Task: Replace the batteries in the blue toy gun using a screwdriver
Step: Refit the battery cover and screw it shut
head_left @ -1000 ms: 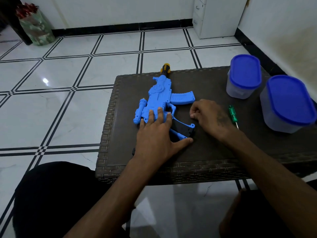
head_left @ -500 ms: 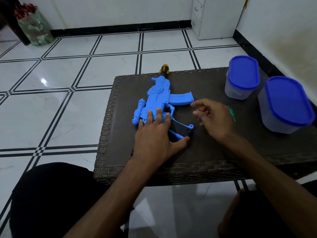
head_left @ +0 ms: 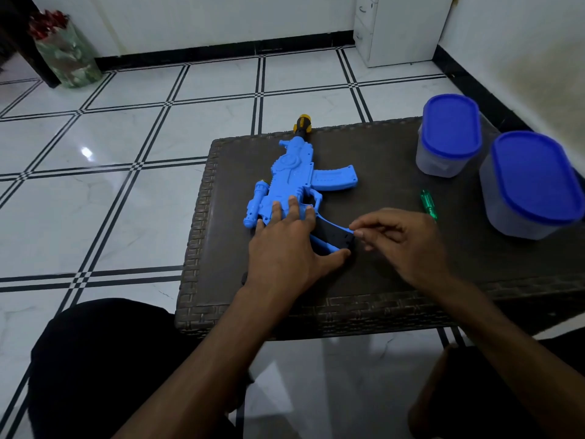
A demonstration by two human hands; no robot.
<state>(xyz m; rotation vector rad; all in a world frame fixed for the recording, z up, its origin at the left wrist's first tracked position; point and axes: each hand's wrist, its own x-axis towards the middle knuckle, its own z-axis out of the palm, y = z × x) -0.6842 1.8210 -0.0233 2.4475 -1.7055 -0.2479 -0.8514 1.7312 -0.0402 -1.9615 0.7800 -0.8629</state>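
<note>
The blue toy gun (head_left: 294,175) lies flat on the dark woven table (head_left: 395,274), its yellow-and-black muzzle at the far edge and its black grip (head_left: 334,231) toward me. My left hand (head_left: 285,251) lies flat on the gun's rear body with fingers straight, pressing it down and hiding the stock. My right hand (head_left: 402,242) reaches in from the right; its thumb and index fingertip pinch the bottom end of the grip. A green screwdriver (head_left: 429,204) lies on the table just beyond my right hand, and nothing touches it.
Two translucent containers with blue lids stand at the table's right side, one at the back (head_left: 449,134), a bigger one (head_left: 535,179) nearer. White tiled floor lies to the left, a white cabinet (head_left: 399,26) behind. My knees are under the near edge.
My right hand lifted off the table beside the grip, then came back left and down to the grip's end. The left hand and the gun stayed put.
</note>
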